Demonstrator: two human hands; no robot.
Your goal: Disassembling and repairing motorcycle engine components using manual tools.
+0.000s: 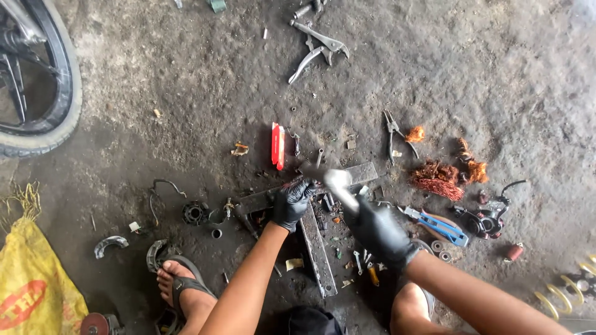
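Black-gloved left hand (292,203) closed around a small part, pinning it on the crossed steel bars (316,248) lying on the concrete floor (186,93); part itself hidden by the grip. Right hand (375,228), also gloved, grip clamped on a hammer (338,185), head blurred just above the bars. Judgement: strike square, keep left fingers low and clear of the head, part seated flat on the bar. Nearby: red box (277,146), copper wire (437,178), blue-handled pliers (434,224).
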